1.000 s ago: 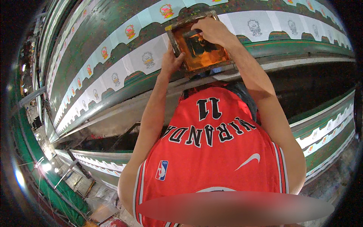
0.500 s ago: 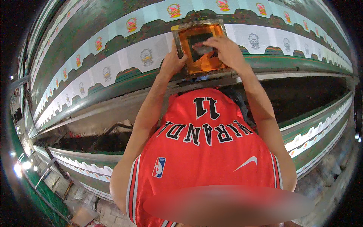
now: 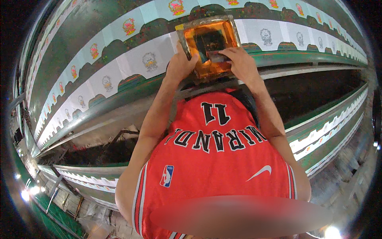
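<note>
A screen printing frame (image 3: pixel 238 35) with orange mesh and a dark middle area lies on the row of white fabric pieces, straight ahead of me. My left hand (image 3: pixel 181 65) is closed around its left side, thumb on the near part of the rim. Over the near right part of the mesh, my right hand (image 3: pixel 242 63) grips a small dark squeegee (image 3: pixel 217 57), its edge down at the mesh. The fabric under the frame is hidden.
White fabric pieces (image 3: pixel 149 61) with grey line prints run along the green table (image 3: pixel 278 59). Beyond them is a row of pale blue pieces (image 3: pixel 129 26) with coloured prints. Another long table (image 3: pixel 85 169) with similar rows stands behind me. Bright lamps (image 3: pixel 30 193) shine at lower left.
The squeegee in my right hand has come nearer to me across the mesh, uncovering more of the dark area. My left hand still grips the frame. The whole view has shifted slightly.
</note>
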Demonstrator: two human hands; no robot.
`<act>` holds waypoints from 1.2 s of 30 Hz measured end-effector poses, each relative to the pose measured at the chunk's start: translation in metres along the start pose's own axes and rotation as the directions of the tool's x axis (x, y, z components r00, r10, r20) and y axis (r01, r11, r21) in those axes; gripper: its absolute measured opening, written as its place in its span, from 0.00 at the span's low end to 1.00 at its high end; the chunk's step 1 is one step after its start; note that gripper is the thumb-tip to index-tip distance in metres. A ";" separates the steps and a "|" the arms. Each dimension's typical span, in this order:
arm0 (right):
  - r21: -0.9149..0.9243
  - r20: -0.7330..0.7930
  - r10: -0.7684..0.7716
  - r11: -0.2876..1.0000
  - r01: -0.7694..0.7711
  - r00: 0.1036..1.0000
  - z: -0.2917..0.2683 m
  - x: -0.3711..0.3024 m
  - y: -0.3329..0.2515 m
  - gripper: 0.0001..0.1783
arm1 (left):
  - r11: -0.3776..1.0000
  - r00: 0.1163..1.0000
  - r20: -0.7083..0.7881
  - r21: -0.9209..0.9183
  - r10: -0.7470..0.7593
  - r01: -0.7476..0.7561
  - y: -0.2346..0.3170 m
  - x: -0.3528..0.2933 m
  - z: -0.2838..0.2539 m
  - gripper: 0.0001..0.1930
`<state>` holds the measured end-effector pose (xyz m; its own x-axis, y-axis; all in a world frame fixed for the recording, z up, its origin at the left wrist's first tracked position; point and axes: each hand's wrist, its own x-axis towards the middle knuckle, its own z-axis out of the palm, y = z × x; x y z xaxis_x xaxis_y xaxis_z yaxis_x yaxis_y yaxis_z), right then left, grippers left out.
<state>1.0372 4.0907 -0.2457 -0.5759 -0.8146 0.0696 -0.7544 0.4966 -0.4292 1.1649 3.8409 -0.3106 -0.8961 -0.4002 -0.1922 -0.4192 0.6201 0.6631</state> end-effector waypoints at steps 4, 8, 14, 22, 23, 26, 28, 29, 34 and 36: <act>0.017 -0.024 0.015 1.000 -0.014 1.000 0.002 -0.022 -0.013 0.30 | 0.994 0.995 0.038 -0.058 -0.095 0.098 0.004 0.004 -0.003 0.49; 0.058 -0.014 -0.008 0.998 0.009 1.000 -0.001 -0.022 -0.011 0.33 | 0.993 0.996 0.036 -0.074 -0.085 0.087 0.009 0.002 -0.013 0.48; 0.095 -0.068 -0.016 0.995 0.022 0.998 -0.015 -0.045 0.028 0.32 | 1.000 0.999 -0.038 0.028 -0.008 0.009 0.044 0.004 0.004 0.55; 0.052 -0.110 -0.017 0.998 0.023 0.994 -0.069 -0.080 0.147 0.34 | 0.996 0.987 -0.133 -0.004 0.088 -0.089 0.144 0.048 0.093 0.58; 0.063 -0.108 -0.014 0.998 0.021 0.994 -0.076 -0.084 0.161 0.34 | 0.995 0.988 -0.120 0.023 0.099 -0.097 0.154 0.052 0.104 0.58; 0.092 -0.124 -0.012 0.995 0.024 0.992 -0.088 -0.090 0.191 0.32 | 0.996 0.990 -0.111 0.044 0.081 -0.077 0.170 0.062 0.124 0.57; 0.075 -0.148 -0.065 0.994 0.077 0.987 -0.090 -0.090 0.198 0.31 | 0.999 0.994 -0.104 0.026 0.021 -0.018 0.174 0.067 0.130 0.57; 0.067 -0.158 -0.092 0.992 0.104 0.983 -0.092 -0.090 0.203 0.31 | 1.000 0.996 -0.088 -0.011 0.018 -0.019 0.176 0.069 0.133 0.54; 0.010 -0.071 -0.075 0.997 0.076 0.995 -0.093 -0.079 0.205 0.29 | 0.984 0.983 -0.130 -0.100 0.133 -0.147 0.169 0.075 0.138 0.51; 0.008 -0.037 -0.055 0.998 0.055 0.998 -0.091 -0.070 0.201 0.27 | 0.989 0.987 -0.117 -0.087 0.112 -0.122 0.164 0.077 0.137 0.50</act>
<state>0.8973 4.2748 -0.2545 -0.5445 -0.8292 0.1261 -0.7825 0.4482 -0.4322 1.0073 4.0043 -0.3153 -0.9141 -0.4044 -0.0312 -0.2924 0.6036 0.7417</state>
